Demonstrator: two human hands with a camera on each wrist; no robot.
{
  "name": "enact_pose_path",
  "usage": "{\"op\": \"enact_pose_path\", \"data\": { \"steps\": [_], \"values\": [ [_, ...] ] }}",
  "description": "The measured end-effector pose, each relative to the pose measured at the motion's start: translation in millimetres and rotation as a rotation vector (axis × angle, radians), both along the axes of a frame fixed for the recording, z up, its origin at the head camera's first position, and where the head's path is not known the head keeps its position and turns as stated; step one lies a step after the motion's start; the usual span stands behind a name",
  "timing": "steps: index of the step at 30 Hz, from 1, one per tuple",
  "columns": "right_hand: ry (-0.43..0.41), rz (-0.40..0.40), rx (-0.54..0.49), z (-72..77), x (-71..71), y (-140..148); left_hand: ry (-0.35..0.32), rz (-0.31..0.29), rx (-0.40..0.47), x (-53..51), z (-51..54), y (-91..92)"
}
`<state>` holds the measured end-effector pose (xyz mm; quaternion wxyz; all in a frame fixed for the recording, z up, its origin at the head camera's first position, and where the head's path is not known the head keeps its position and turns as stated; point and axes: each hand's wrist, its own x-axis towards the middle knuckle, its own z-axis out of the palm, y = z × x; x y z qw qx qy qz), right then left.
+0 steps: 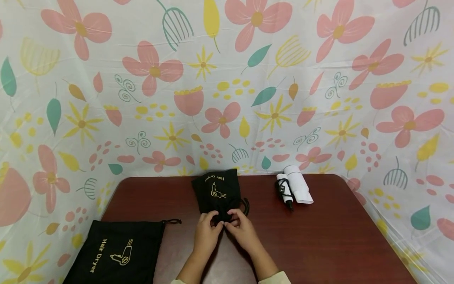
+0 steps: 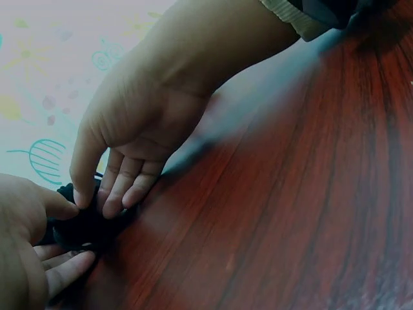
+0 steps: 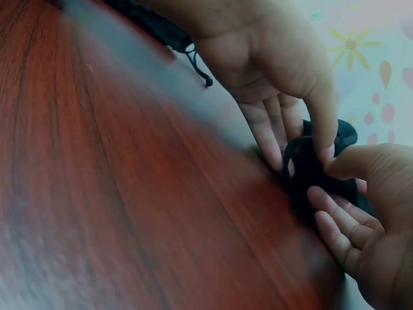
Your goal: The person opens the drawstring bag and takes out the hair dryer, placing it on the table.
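A small black drawstring bag [image 1: 216, 189] printed "Hair Dryer" lies near the back middle of the table, its gathered mouth towards me. My left hand [image 1: 206, 233] pinches the left side of that mouth between thumb and fingers. On the other side my right hand [image 1: 244, 232] pinches it too, and the two thumbs nearly meet. Both wrist views show the dark mouth of the bag [image 2: 87, 226] between the hands, with an opening visible in the fabric [image 3: 313, 168] in the right wrist view. What the bag contains is hidden.
Another black "Hair Dryer" drawstring bag [image 1: 142, 244] lies flat at the front left. At the back right, a white device [image 1: 285, 185] wrapped in black cord lies beside a white roll [image 1: 298, 185]. A flower-patterned sheet [image 1: 227, 98] hangs around the dark red table [image 1: 330, 236].
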<state>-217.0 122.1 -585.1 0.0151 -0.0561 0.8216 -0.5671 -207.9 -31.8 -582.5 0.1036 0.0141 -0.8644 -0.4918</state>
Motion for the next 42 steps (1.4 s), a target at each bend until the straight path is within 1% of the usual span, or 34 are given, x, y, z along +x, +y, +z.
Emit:
{"op": "enact_pose_path", "data": {
  "steps": [5, 10, 14, 20, 28, 31, 35, 39, 42],
  "values": [
    [-0.002, -0.045, 0.008, -5.7, -0.4, -4, -0.003, 0.013, -0.007, 0.5, 1.1, 2.6],
    [0.016, -0.061, -0.034, -7.4, 1.6, -6, 0.019, 0.01, -0.019, 1.5, 2.1, 3.5],
    [0.069, -0.078, -0.054, -10.3, 0.9, -6, 0.015, -0.001, -0.014, 0.6, 2.0, 3.0],
    [0.13, -0.092, -0.024, -11.6, 0.7, -6, 0.006, -0.027, 0.005, -0.3, -0.7, 2.2],
    [0.112, -0.108, -0.042, -13.0, -0.2, -7, 0.029, -0.01, 0.042, -2.2, -7.0, 1.8],
    [0.095, -0.115, -0.077, -13.1, 0.0, -8, 0.037, -0.004, 0.054, -2.7, -8.5, 1.7],
    [0.063, -0.131, -0.119, -13.0, -0.6, -8, 0.041, -0.011, 0.063, -2.6, -8.5, 2.2],
    [0.057, -0.131, -0.109, -13.8, -1.7, -7, 0.042, -0.012, 0.067, -1.8, -8.0, 2.5],
    [0.067, -0.121, -0.095, -14.2, -2.1, -6, 0.046, -0.005, 0.073, -1.3, -7.3, 2.6]
  ]
}}
